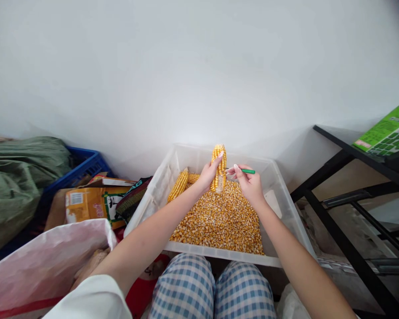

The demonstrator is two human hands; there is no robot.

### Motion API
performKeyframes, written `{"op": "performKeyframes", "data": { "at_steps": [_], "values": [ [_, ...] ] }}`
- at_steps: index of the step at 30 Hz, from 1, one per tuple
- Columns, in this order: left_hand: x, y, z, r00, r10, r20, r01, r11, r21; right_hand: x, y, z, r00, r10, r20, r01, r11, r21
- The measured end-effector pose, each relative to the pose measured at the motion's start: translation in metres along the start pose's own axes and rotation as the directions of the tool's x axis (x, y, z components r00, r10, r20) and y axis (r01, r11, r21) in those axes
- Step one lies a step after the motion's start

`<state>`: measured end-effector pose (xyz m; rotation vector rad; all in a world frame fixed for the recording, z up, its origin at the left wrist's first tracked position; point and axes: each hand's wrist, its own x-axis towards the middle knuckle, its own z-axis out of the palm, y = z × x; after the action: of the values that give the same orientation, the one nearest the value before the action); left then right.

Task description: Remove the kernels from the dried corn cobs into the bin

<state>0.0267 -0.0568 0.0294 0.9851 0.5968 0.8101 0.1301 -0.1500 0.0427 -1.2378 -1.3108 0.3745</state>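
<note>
My left hand (pixel 209 173) is closed around an ear of corn (pixel 218 165), held upright above a plastic bin. The lower end of the ear is partly bare of kernels. In my right hand (pixel 248 180) is a thin tool with a green handle (pixel 248 171), its metal shaft pointing left at the ear; the kind of tip is too small to tell. Below both hands lies a heap of loose corn kernels (pixel 219 221) in the translucent bin (pixel 282 199). Whole ears of corn (pixel 178 186) rest at the bin's left side, one partly behind my left forearm.
On the left are a blue crate (pixel 86 166) under green cloth (pixel 23 186), a yellow package (pixel 86 204) and a white sack (pixel 53 261). A black metal frame (pixel 332 221) stands at the right, with a green box (pixel 387 133) on it. A white wall rises behind the bin.
</note>
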Motion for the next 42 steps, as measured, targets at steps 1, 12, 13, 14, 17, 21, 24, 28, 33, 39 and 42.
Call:
{"op": "performKeyframes", "data": {
  "at_steps": [1,12,13,14,17,21,24,28,33,39,42],
  "values": [
    [0.000,0.000,0.000,1.000,0.001,-0.003,-0.001,1.000,0.015,0.000,0.000,0.000,1.000,0.003,0.001,-0.003,1.000,-0.003],
    [-0.003,-0.004,0.000,0.979,0.183,-0.085,-0.154,0.950,0.271,-0.004,0.008,0.004,0.999,-0.028,-0.018,0.027,0.999,-0.025],
    [-0.004,-0.004,0.000,0.979,0.187,-0.079,-0.158,0.946,0.283,-0.004,0.008,0.004,0.999,-0.032,-0.018,0.031,0.999,-0.030],
    [-0.004,-0.004,0.000,0.979,0.192,-0.074,-0.162,0.941,0.297,-0.003,0.007,0.004,0.999,-0.032,-0.017,0.032,0.999,-0.032],
    [-0.005,-0.003,0.000,0.972,0.226,-0.064,-0.186,0.906,0.380,0.000,0.007,0.001,1.000,-0.003,0.010,0.003,1.000,-0.002],
    [-0.009,0.001,-0.003,0.945,0.325,0.048,-0.289,0.757,0.586,0.005,0.012,-0.006,0.994,0.090,0.065,-0.093,0.994,0.058],
    [-0.009,0.001,-0.005,0.921,0.359,0.152,-0.355,0.612,0.707,0.007,0.018,-0.011,0.983,0.143,0.114,-0.153,0.985,0.081],
    [-0.006,0.002,-0.005,0.916,0.383,0.117,-0.347,0.613,0.710,0.006,0.020,-0.011,0.971,0.180,0.154,-0.196,0.976,0.094],
    [-0.004,0.006,-0.005,0.937,0.350,0.011,-0.285,0.743,0.605,0.005,0.014,-0.007,0.989,0.150,0.018,-0.150,0.966,0.212],
    [-0.006,0.007,-0.002,0.967,0.253,0.041,-0.238,0.830,0.505,0.006,0.014,-0.004,0.974,0.226,-0.009,-0.211,0.923,0.323],
    [-0.006,0.006,-0.002,0.981,0.167,0.096,-0.192,0.877,0.440,0.006,0.013,-0.001,0.969,0.239,-0.061,-0.206,0.920,0.335]
  ]
}}
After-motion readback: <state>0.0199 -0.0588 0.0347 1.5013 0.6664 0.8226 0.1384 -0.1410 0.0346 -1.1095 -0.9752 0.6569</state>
